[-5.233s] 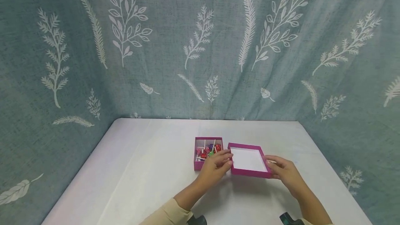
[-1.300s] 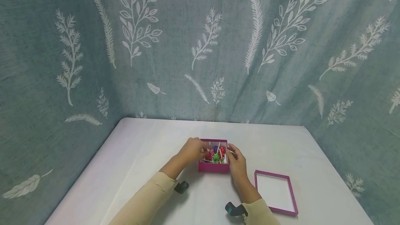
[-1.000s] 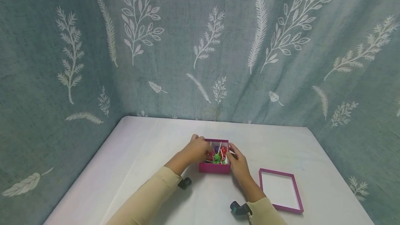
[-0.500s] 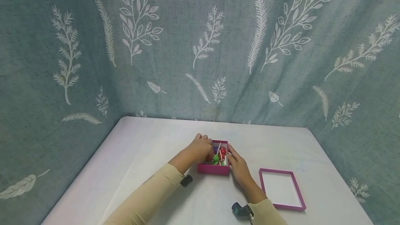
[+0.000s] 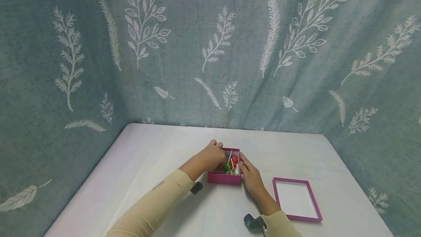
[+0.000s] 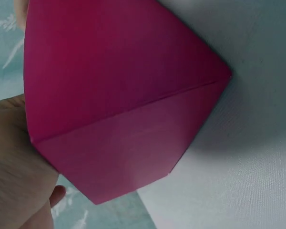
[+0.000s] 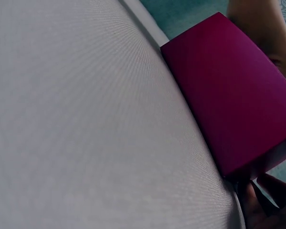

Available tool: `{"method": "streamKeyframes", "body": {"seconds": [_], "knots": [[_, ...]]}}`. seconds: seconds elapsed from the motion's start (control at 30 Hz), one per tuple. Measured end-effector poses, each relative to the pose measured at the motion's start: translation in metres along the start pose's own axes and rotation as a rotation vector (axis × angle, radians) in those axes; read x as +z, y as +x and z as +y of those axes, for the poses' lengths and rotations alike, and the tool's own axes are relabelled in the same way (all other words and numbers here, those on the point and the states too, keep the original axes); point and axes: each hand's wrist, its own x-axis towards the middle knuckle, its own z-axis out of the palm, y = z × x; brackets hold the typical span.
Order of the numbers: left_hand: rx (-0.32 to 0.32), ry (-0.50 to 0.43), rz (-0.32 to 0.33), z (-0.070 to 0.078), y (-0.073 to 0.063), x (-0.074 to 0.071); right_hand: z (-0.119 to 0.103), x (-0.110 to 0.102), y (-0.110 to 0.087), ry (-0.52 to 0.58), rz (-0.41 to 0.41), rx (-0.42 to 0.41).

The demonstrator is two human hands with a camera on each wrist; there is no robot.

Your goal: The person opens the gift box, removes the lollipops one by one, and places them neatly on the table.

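A magenta box [image 5: 224, 179] stands uncovered on the white table, with several wrapped lollipops [image 5: 234, 161] inside, their sticks poking up. My left hand [image 5: 212, 156] reaches over its left side, fingertips down among the candy; what they touch is hidden. Against the outside of the right wall lie the fingers of my right hand [image 5: 252, 178], fairly straight. From the left wrist, the box [image 6: 124, 95] fills the view and the left hand [image 6: 19, 157] passes behind its edge. Seen from the right wrist, fingers of the right hand [image 7: 260, 205] touch the box's [image 7: 229, 90] end wall.
The box's lid [image 5: 304, 219] lies upturned on the table to the right, near my right forearm, its white inside facing up. A patterned curtain [image 5: 184, 46] rises behind and beside the white table [image 5: 158, 145].
The lid, earlier held in both hands beside the box, now lies farther right and nearer. My left hand has gone deeper into the box and rightward; my right hand stays at the right wall.
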Motion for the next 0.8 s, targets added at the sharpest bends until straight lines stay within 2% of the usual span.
{"method": "streamKeyframes", "body": {"seconds": [0.13, 0.4, 0.63, 0.8], "knots": [[-0.003, -0.118, 0.047, -0.005, -0.004, -0.002, 0.002, 0.001, 0.000, -0.008, 0.001, -0.014], [-0.054, -0.298, 0.140, -0.014, -0.014, -0.005, 0.004, 0.001, 0.000, -0.009, 0.004, -0.030], [-0.042, -0.414, 0.190, -0.024, -0.031, -0.006, 0.004, 0.002, 0.000, -0.018, 0.001, -0.034], [-0.088, -0.542, 0.256, -0.035, -0.044, -0.001, 0.003, 0.002, 0.001, -0.031, 0.006, -0.046]]}}
